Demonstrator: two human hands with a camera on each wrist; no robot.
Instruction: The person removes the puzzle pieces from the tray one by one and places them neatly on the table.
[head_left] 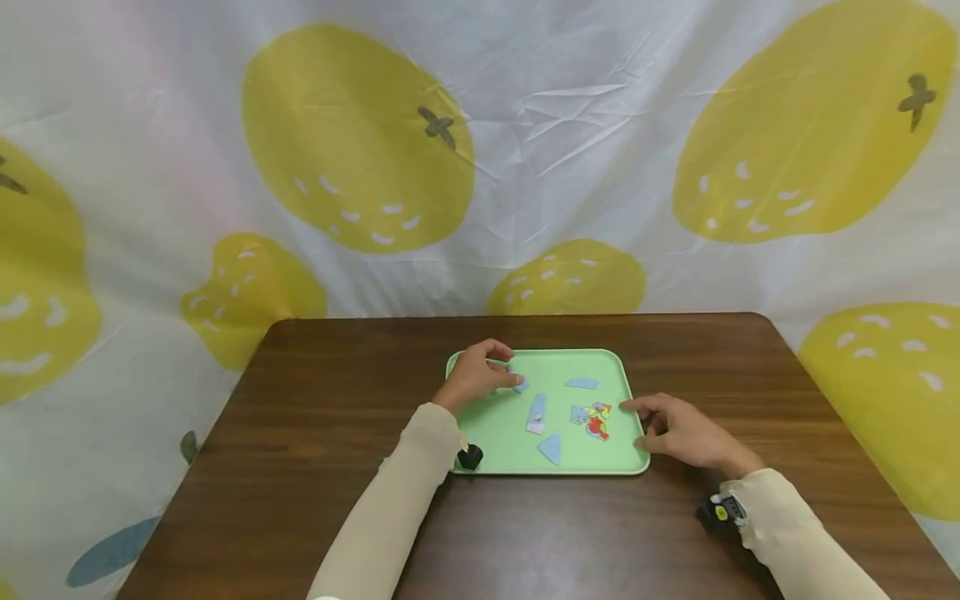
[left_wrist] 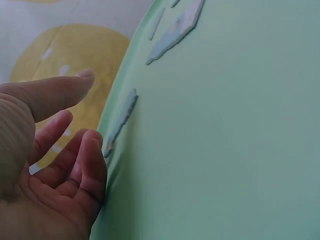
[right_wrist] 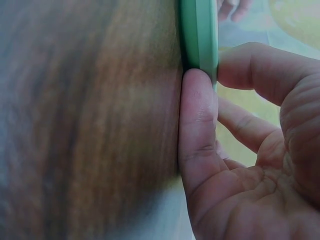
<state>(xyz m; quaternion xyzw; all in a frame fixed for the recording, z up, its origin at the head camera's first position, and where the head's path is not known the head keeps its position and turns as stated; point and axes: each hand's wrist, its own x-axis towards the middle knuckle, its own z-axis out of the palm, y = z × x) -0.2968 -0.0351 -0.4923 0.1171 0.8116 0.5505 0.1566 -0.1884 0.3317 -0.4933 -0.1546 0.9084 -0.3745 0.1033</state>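
A light green tray (head_left: 487, 450) on the table bears several flat picture pieces. Over its far left part, my left hand (head_left: 476, 375) is held with fingers bent and thumb apart. Close by its fingertips lies a light-blue piece (left_wrist: 121, 122), partly covered by the hand in the head view. My right hand (head_left: 686, 429) is at the tray's right side; its thumb and a finger (right_wrist: 196, 120) pinch the rim between them. Near that hand, a colourful piece (head_left: 597, 427) with red and yellow adjoins a blue piece (head_left: 579, 414).
In the tray's middle lie a long blue-and-white piece (head_left: 537, 412) and a blue triangular piece (head_left: 551, 447). Another blue piece (head_left: 582, 383) lies toward the back. The brown wooden table (head_left: 337, 400) ends at a fruit-patterned curtain (head_left: 570, 167).
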